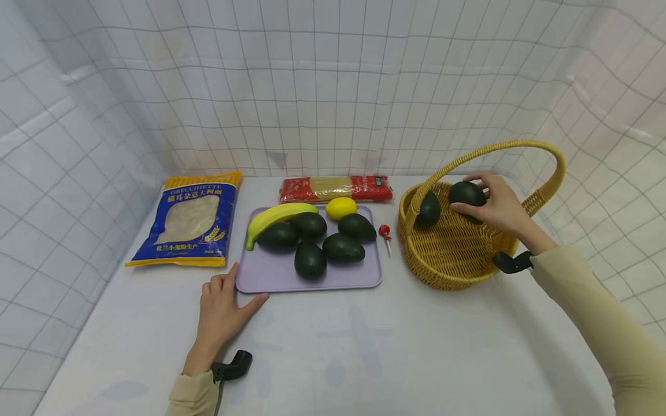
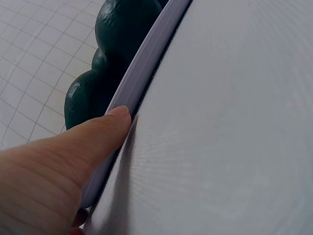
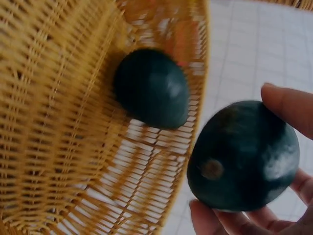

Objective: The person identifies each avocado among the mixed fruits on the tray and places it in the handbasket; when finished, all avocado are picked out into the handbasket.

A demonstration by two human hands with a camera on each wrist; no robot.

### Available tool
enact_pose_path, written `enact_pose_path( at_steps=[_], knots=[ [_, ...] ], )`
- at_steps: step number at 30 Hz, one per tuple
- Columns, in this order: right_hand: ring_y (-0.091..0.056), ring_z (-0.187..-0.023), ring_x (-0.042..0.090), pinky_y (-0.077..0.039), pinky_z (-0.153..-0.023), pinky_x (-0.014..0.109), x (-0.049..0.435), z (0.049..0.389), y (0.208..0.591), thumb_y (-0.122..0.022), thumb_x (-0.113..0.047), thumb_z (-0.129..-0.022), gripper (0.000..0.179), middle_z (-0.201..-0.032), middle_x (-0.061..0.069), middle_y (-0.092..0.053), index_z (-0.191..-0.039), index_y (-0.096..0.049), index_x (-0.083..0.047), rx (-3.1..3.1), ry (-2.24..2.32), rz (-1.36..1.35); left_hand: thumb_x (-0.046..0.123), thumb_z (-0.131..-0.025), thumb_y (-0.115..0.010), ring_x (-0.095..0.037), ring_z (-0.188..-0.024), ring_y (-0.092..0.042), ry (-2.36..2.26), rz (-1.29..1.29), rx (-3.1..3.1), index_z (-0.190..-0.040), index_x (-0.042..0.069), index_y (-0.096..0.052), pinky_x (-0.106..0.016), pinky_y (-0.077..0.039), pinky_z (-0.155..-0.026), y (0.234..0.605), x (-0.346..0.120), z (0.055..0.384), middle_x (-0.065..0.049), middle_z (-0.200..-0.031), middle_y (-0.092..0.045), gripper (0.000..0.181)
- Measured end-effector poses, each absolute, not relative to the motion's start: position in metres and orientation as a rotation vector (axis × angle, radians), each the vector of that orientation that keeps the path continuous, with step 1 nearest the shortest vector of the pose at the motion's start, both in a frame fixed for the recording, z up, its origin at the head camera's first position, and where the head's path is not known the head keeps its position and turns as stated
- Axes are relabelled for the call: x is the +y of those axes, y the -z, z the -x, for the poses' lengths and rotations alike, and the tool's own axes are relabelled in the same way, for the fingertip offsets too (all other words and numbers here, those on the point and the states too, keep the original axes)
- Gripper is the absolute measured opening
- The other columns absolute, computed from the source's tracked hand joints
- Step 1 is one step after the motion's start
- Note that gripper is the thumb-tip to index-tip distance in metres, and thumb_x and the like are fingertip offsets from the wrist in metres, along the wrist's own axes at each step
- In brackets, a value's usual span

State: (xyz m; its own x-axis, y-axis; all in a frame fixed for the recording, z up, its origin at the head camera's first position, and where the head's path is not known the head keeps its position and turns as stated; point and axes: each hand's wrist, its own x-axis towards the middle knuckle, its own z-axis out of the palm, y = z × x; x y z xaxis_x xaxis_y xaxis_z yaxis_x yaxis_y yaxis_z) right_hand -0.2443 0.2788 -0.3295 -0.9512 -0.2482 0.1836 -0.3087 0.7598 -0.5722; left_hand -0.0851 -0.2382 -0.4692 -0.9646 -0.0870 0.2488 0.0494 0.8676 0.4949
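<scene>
In the head view my right hand [image 1: 498, 203] grips a dark green avocado [image 1: 466, 194] over the wicker basket [image 1: 442, 280]. The right wrist view shows this avocado [image 3: 244, 156] between thumb and fingertips, beside the basket's rim. A second avocado [image 3: 151, 88] lies inside the basket against its wall. My left hand [image 1: 221, 309] rests at the near left corner of the lilac tray [image 1: 265, 280], its thumb and a finger spread along the edges. On the tray lie several avocados [image 1: 310, 260], a yellow banana [image 1: 281, 216] and a lemon [image 1: 341, 208].
A blue and yellow orecchiette bag [image 1: 189, 222] lies left of the tray. Behind the tray is a red pasta packet [image 1: 335, 189]. A red lollipop [image 1: 385, 232] lies between tray and basket. The basket's tall handle [image 1: 499, 145] arches above my right hand.
</scene>
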Motion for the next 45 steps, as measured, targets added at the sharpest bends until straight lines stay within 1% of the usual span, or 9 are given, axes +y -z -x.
enact_pose_path(
  at_steps=[5,8,12,14,16,21,30,35,45],
  knots=[
    [-0.049,-0.106,0.041,-0.042,-0.079,0.055,0.284,0.259,0.338,-0.075,-0.034,-0.082,0.064,-0.125,0.025,-0.045,-0.128,-0.044,-0.003,-2.958,-0.943,-0.481,0.042,-0.075,-0.078,-0.041,-0.099,-0.035,0.739,-0.037,-2.792,-0.141,-0.008,-0.035,-0.050,-0.029,-0.082,0.470,-0.238,0.086,-0.029,-0.115,-0.041,0.093],
    [-0.050,-0.103,0.042,-0.042,-0.079,0.055,0.285,0.267,0.342,-0.075,-0.033,-0.081,0.065,-0.123,0.029,-0.046,-0.128,-0.043,-0.001,-3.009,-0.909,-0.509,0.042,-0.076,-0.078,-0.041,-0.099,-0.035,0.740,-0.040,-2.794,-0.142,-0.008,-0.034,-0.050,-0.029,-0.082,0.470,-0.238,0.086,-0.029,-0.115,-0.040,0.093],
    [-0.047,-0.109,0.043,-0.040,-0.084,0.056,0.285,0.278,0.347,-0.077,-0.032,-0.080,0.068,-0.124,0.029,-0.045,-0.129,-0.043,-0.001,-3.052,-0.847,-0.529,0.040,-0.075,-0.079,-0.041,-0.099,-0.035,0.744,-0.037,-2.786,-0.141,-0.008,-0.034,-0.050,-0.029,-0.082,0.470,-0.238,0.085,-0.029,-0.115,-0.040,0.093],
    [-0.043,-0.113,0.044,-0.037,-0.088,0.057,0.285,0.283,0.350,-0.078,-0.030,-0.080,0.068,-0.126,0.029,-0.044,-0.130,-0.043,-0.001,-3.067,-0.819,-0.539,0.040,-0.075,-0.079,-0.041,-0.099,-0.035,0.742,-0.035,-2.780,-0.141,-0.009,-0.035,-0.050,-0.029,-0.082,0.469,-0.238,0.085,-0.029,-0.115,-0.040,0.093],
    [-0.043,-0.113,0.045,-0.036,-0.089,0.058,0.285,0.286,0.352,-0.078,-0.028,-0.080,0.067,-0.126,0.030,-0.044,-0.130,-0.043,0.000,-3.078,-0.794,-0.555,0.039,-0.074,-0.079,-0.041,-0.099,-0.035,0.738,-0.033,-2.777,-0.141,-0.009,-0.035,-0.050,-0.029,-0.082,0.469,-0.238,0.085,-0.029,-0.115,-0.041,0.093],
    [-0.046,-0.108,0.046,-0.039,-0.085,0.056,0.283,0.291,0.355,-0.078,-0.027,-0.080,0.065,-0.121,0.032,-0.047,-0.128,-0.045,0.003,-3.106,-0.768,-0.588,0.039,-0.074,-0.080,-0.042,-0.099,-0.035,0.733,-0.039,-2.785,-0.141,-0.009,-0.035,-0.050,-0.030,-0.081,0.468,-0.237,0.085,-0.029,-0.115,-0.040,0.093],
    [-0.055,-0.096,0.041,-0.045,-0.077,0.051,0.281,0.292,0.362,-0.076,-0.036,-0.080,0.066,-0.112,0.030,-0.054,-0.128,-0.046,0.000,-3.152,-0.735,-0.551,0.040,-0.075,-0.079,-0.041,-0.099,-0.034,0.728,-0.046,-2.800,-0.141,-0.009,-0.034,-0.050,-0.029,-0.082,0.467,-0.237,0.085,-0.029,-0.115,-0.040,0.093],
    [-0.053,-0.102,0.045,-0.044,-0.080,0.053,0.279,0.292,0.367,-0.075,-0.038,-0.081,0.070,-0.118,0.033,-0.052,-0.131,-0.044,0.000,-3.188,-0.724,-0.520,0.039,-0.075,-0.079,-0.042,-0.099,-0.035,0.728,-0.036,-2.792,-0.141,-0.009,-0.035,-0.050,-0.029,-0.082,0.467,-0.237,0.085,-0.029,-0.115,-0.040,0.093],
    [-0.046,-0.111,0.048,-0.042,-0.085,0.055,0.278,0.292,0.376,-0.074,-0.033,-0.083,0.071,-0.128,0.034,-0.045,-0.133,-0.041,0.004,-3.203,-0.739,-0.504,0.039,-0.075,-0.079,-0.042,-0.099,-0.034,0.733,-0.033,-2.791,-0.141,-0.009,-0.035,-0.051,-0.029,-0.082,0.468,-0.237,0.085,-0.029,-0.115,-0.040,0.093]
  ],
)
